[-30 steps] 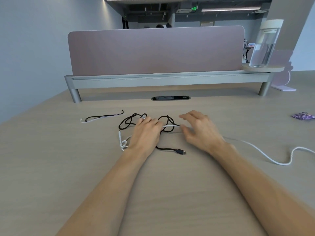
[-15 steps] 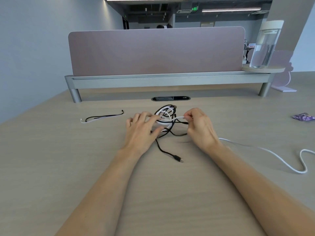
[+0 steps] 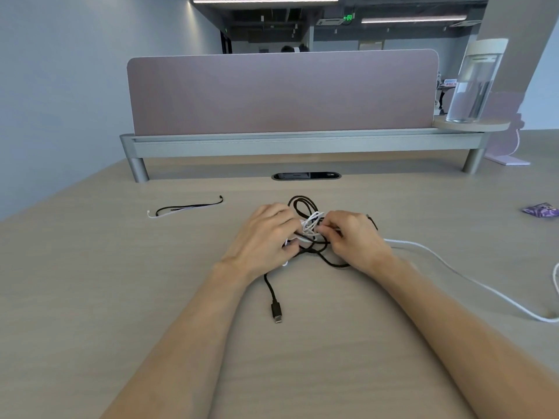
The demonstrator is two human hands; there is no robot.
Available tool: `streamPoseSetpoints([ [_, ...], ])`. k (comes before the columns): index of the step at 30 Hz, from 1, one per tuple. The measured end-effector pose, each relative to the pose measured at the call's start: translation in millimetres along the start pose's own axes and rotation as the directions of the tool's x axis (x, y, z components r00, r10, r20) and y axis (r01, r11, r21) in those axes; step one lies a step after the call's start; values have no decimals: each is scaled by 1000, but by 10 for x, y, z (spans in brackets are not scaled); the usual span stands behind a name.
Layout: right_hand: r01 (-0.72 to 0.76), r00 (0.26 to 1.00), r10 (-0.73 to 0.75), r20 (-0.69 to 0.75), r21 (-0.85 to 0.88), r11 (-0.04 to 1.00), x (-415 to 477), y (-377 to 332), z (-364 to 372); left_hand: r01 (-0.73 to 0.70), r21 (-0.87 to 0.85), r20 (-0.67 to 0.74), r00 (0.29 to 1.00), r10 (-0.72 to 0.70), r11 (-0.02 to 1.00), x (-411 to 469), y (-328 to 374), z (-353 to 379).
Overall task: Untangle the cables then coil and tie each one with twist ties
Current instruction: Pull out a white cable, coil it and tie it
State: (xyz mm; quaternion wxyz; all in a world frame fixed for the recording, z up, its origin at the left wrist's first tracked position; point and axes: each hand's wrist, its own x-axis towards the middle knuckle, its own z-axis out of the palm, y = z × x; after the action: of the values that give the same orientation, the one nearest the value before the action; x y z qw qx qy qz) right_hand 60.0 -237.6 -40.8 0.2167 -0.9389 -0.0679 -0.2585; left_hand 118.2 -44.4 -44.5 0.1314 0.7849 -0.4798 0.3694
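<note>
A black cable (image 3: 302, 204) and a white cable (image 3: 429, 252) are knotted together in a bundle at the middle of the wooden desk. My left hand (image 3: 263, 237) grips the left side of the bundle. My right hand (image 3: 354, 237) pinches the white strands on its right side. The black cable's plug end (image 3: 276, 313) trails toward me between my forearms. The white cable runs off to the right across the desk. Two twist ties (image 3: 184, 208), one black and one white, lie to the left of the hands.
A pink divider panel (image 3: 281, 92) on a grey raised shelf (image 3: 302, 143) closes off the back of the desk. A clear water bottle (image 3: 472, 83) stands on the shelf at right. A cable slot (image 3: 306, 176) sits below the shelf. A purple wrapper (image 3: 541, 211) lies at far right.
Both hands have closed on the tangle and bunched it up between them. The black plug end has slid nearer to me. The white cable's tail has shifted right.
</note>
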Motion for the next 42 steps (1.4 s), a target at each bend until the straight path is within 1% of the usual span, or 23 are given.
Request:
streamPoseSetpoints([
  [1,-15,999,15,-30,-5,1000,22,18,1,19,0,9,1000,-19,1000,4,7,-15],
  [3,-96,990,98,-103,28,995,59,61,-29,54,12,27,998,-54,998,-4,-5,-28],
  [6,-206,947,239,-215,161,965,82,103,-79,33,90,71,997,-40,995,-14,-48,-25],
  [8,-219,918,282,-280,236,947,95,89,-115,55,150,68,995,-66,987,-18,-92,-9],
  [9,-217,907,290,-305,252,943,105,84,-126,102,181,62,991,-115,978,-18,-95,-13],
  [11,-230,899,312,-307,276,933,125,81,-126,181,247,79,975,-206,952,-33,-97,-21],
  [13,-251,913,327,-243,297,921,128,68,-125,224,254,136,955,-264,941,-47,-46,-41],
  [15,-251,940,302,-159,279,927,109,31,-106,296,169,220,919,-328,940,-40,19,-63],
  [18,-244,962,262,-72,196,950,87,-14,-70,471,19,252,852,-460,882,-8,85,-57],
  [20,-234,972,234,2,80,969,88,-11,-49,506,-18,280,830,-482,862,-11,86,-27],
  [21,-228,973,227,35,29,973,86,-6,-42,512,-30,324,817,-476,858,-18,73,-15],
  [23,-211,977,211,29,1,977,79,9,-31,545,-107,447,773,-450,831,-21,52,0],
  [25,-201,978,204,-34,68,977,70,-3,-37,596,-214,531,736,-420,774,2,62,-22],
  [26,-209,973,219,-68,128,969,71,-14,-48,613,-238,542,728,-420,754,15,68,-35],
  [27,-226,964,248,-100,190,956,80,-22,-61,617,-236,540,725,-427,750,22,75,-52],
  [28,-250,949,286,-129,239,938,88,-25,-75,596,-203,520,738,-430,777,20,85,-70],
  [30,-307,919,361,-158,290,907,102,-5,-88,462,-67,434,812,-392,884,-8,90,-82],
  [32,-345,901,405,-155,312,886,107,18,-97,330,63,373,867,-329,942,-18,84,-78],
  [33,-347,902,407,-146,318,883,100,8,-95,319,78,358,875,-325,944,-19,79,-66],
  [34,-336,910,393,-134,321,886,96,-15,-81,348,56,347,872,-345,936,-20,71,-52],
  [36,-292,931,343,-126,311,905,85,-66,-34,485,-85,301,845,-442,870,-15,63,-18],
  [38,-251,944,298,-140,284,926,84,-103,12,617,-262,248,786,-566,742,1,68,3],
  [42,-199,962,242,-123,285,938,83,-125,38,732,-405,194,654,-731,548,112,136,-16],
])
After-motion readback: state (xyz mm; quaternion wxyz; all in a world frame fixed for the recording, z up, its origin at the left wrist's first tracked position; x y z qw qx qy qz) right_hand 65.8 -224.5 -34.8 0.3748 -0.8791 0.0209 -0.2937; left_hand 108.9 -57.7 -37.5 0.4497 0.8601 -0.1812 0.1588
